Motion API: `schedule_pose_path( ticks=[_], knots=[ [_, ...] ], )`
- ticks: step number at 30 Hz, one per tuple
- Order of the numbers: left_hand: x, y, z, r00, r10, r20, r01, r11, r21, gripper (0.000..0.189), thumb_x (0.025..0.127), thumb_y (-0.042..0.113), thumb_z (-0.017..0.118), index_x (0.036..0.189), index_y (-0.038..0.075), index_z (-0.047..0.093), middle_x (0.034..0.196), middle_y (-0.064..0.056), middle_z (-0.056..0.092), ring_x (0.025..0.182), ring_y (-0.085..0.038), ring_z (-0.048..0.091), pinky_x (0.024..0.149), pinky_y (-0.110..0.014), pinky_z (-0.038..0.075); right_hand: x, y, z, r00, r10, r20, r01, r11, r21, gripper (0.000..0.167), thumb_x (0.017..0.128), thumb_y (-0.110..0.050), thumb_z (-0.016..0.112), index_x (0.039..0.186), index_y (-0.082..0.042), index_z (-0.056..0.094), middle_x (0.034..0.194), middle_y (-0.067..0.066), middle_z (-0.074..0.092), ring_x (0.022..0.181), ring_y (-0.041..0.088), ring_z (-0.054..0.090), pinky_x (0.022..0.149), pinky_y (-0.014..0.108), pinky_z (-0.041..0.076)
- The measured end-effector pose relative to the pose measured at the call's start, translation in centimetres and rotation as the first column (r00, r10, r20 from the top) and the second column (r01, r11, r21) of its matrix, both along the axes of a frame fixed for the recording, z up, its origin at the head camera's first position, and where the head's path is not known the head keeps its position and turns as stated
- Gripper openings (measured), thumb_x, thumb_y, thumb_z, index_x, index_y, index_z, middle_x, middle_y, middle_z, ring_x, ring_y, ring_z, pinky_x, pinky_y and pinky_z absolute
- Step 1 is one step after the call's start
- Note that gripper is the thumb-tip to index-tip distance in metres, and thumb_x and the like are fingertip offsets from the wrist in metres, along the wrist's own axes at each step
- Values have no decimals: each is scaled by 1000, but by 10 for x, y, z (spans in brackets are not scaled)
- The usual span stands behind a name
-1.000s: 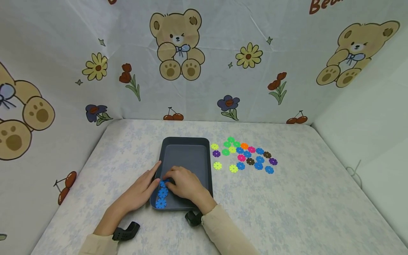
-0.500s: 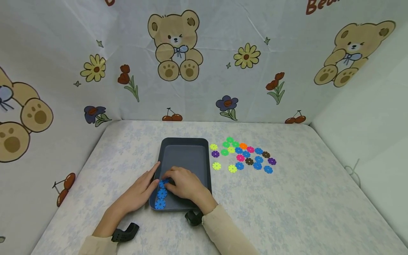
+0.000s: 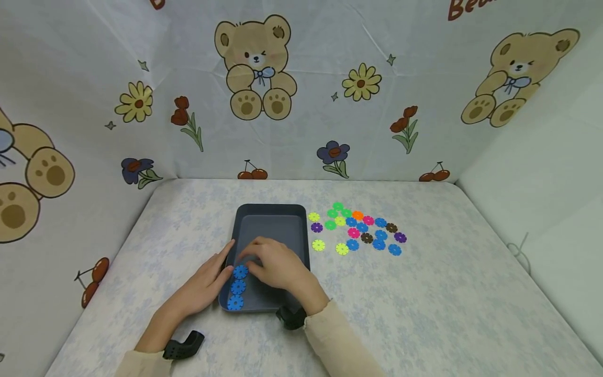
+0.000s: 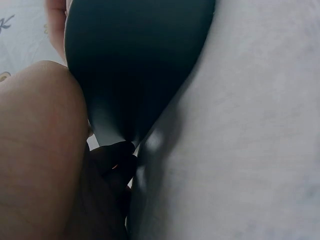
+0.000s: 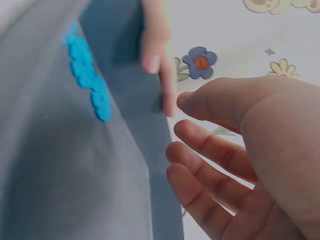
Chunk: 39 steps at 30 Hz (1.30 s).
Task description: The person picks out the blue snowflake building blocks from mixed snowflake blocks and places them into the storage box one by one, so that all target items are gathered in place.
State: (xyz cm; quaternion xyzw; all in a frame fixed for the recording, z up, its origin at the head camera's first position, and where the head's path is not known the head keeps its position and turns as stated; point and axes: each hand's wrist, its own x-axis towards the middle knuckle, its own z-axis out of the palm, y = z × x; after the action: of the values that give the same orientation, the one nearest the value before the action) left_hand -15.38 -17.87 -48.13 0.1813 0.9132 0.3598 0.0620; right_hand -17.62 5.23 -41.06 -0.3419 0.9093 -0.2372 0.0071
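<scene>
In the head view, a dark grey rectangular tray (image 3: 282,262) stands on the table. Along its left inner side lie three blue notched discs, the topmost blue disc (image 3: 241,271) beside my right hand. My right hand (image 3: 275,264) hovers over the tray with thumb and fingers apart. The right wrist view shows nothing between the thumb (image 5: 215,100) and fingers. My left hand (image 3: 202,285) rests against the tray's left rim, fingers fairly straight, thumb at the edge. The left wrist view shows the tray wall (image 4: 135,55) close up beside the left hand (image 4: 40,150).
Right of the tray, several loose notched discs lie scattered: a green disc (image 3: 337,206), a yellow disc (image 3: 318,245), an orange disc (image 3: 358,215), plus pink, purple, brown and blue ones. A bear-printed cloth (image 3: 292,146) hangs behind the table (image 3: 424,303).
My right hand has let go of the topmost blue disc and lifted slightly, moving up and right. That disc now shows whole. The left hand stays on the rim.
</scene>
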Motion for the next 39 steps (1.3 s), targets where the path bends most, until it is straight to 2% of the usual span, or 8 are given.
schedule_pose_path(
  ticks=[6, 13, 27, 34, 39],
  knots=[
    [1, -1, 1, 1000, 7, 4, -7, 1000, -4, 63, 114, 40, 36, 168, 29, 6, 168, -25, 20, 152, -55, 20, 113, -78, 23, -3, 10, 6, 1000, -15, -10, 15, 999, -30, 22, 102, -18, 67, 122, -20, 77, 125, -1, 70, 109, 15, 68, 87, 28, 56],
    [2, 0, 2, 1000, 9, 5, -9, 1000, -2, 63, 114, 40, 36, 168, 29, 6, 169, -23, 20, 152, -54, 20, 114, -77, 22, -10, 22, 7, 999, -49, -7, 48, 997, -64, 23, 100, -17, 69, 122, -17, 77, 125, 1, 70, 100, 17, 69, 83, 27, 57],
    [1, 0, 0, 1000, 14, 0, -14, 1000, -3, 63, 114, 40, 36, 168, 28, 6, 171, -20, 17, 153, -53, 19, 115, -77, 21, -16, 40, 14, 996, -81, 31, 84, 990, -116, 25, 99, -14, 72, 123, -10, 76, 122, 7, 72, 101, 26, 68, 79, 33, 57],
    [1, 1, 0, 1000, 15, 0, -15, 1000, -9, 63, 114, 41, 35, 168, 28, 6, 171, -19, 17, 153, -54, 18, 116, -76, 20, -18, 48, 17, 995, -95, 18, 96, 990, -108, 24, 99, -15, 71, 123, -11, 76, 122, 5, 71, 100, 23, 68, 78, 32, 57],
    [1, 1, 1, 1000, 16, 1, -16, 1000, -11, 63, 114, 42, 35, 168, 28, 6, 171, -19, 17, 153, -53, 17, 117, -75, 19, -20, 54, 17, 993, -115, 41, 119, 986, -117, 24, 99, -16, 71, 123, -13, 76, 123, 5, 71, 101, 24, 67, 79, 34, 57]
  ],
)
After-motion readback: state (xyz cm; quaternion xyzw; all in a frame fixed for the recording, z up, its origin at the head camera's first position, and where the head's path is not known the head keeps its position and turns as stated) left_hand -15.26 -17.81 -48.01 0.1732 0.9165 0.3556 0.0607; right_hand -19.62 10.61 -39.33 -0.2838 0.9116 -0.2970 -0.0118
